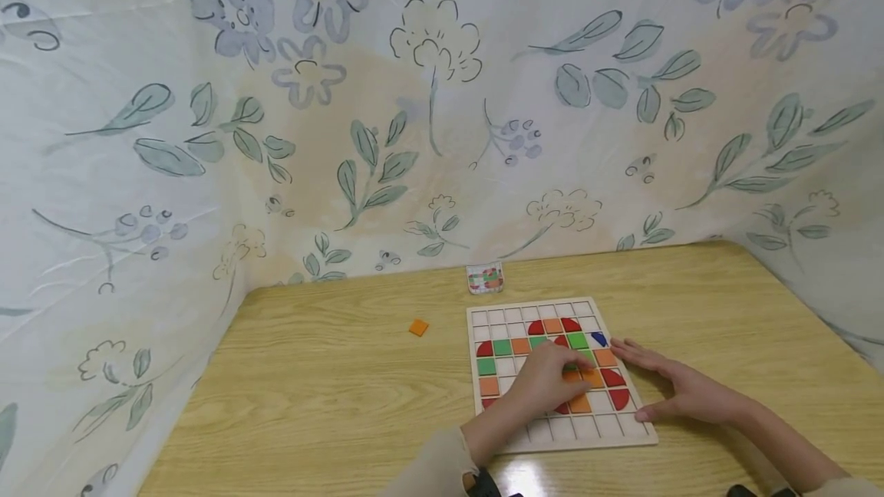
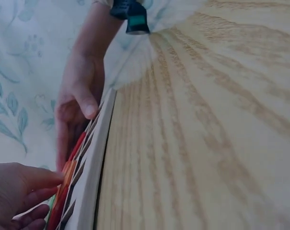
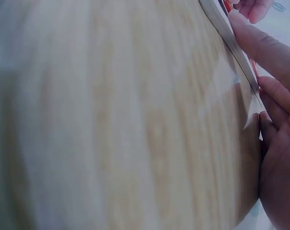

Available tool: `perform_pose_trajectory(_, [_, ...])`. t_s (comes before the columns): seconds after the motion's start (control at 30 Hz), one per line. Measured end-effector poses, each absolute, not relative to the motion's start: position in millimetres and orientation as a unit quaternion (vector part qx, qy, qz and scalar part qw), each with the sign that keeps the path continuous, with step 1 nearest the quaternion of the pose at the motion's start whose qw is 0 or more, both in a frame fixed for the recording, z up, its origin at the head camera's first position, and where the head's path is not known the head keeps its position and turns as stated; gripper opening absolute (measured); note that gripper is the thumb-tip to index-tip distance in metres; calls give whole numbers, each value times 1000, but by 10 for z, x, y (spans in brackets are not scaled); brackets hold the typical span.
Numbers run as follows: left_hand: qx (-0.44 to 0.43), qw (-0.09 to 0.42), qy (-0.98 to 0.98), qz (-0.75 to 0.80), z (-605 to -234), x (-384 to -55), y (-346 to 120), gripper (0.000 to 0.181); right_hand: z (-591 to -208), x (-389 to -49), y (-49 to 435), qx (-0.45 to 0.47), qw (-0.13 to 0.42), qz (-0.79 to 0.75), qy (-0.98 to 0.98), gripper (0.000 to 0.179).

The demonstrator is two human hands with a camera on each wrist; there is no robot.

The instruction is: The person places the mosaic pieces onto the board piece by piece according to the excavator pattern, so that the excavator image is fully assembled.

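Note:
My left hand [image 1: 542, 380] reaches over a wooden grid board [image 1: 562, 429], thumb and index finger around an orange square tile [image 1: 592, 379] on its right half. In the left wrist view its fingertips are right at the orange and red tiles. Red curved pieces [image 1: 620, 399], green squares [image 1: 577, 340] and orange squares fill several cells; my left hand hides some. A dark blue piece [image 1: 598, 339] lies askew near the right edge. My right hand [image 1: 691, 393] rests along the board's right side, fingers extended, thumb at the near right corner.
One loose orange tile [image 1: 418, 327] lies on the wooden table [image 1: 311, 382], left of the board. A small picture card [image 1: 486, 278] with a coloured pattern stands behind the board, near the flowered cloth [image 1: 442, 113] that hangs around the table.

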State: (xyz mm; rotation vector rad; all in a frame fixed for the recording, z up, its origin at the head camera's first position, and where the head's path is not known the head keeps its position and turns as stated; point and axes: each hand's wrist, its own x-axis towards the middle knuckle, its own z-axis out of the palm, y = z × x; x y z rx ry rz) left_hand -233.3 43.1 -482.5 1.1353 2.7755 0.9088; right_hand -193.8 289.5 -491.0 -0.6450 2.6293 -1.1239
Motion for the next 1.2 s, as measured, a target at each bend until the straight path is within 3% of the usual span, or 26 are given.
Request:
perform_pose_trajectory(0.17, [364, -6, 888, 282, -4825, -2314, 425, 18, -4905, -1935, 2893, -225, 101, -383, 890, 79])
perform_pose_trajectory(0.33, [343, 28, 873, 345, -4814, -2352, 287, 20, -4917, -1936, 2873, -219, 105, -395, 886, 81])
perform_pose_trajectory(0.8, [182, 25, 851, 493, -4667, -2719, -683, 20, -4900, -1919, 2885, -211, 105, -391, 890, 81])
perform_pose_trajectory(1.03, [142, -9, 861, 489, -4682, -2831, -1080, 21, -4934, -1925, 2877, -201, 107, -390, 892, 82])
perform_pose_trajectory(1.2, [110, -14, 885, 453, -4731, -2879, -1283, 33, -4921, -1925, 2877, -207, 104, -388, 892, 82])
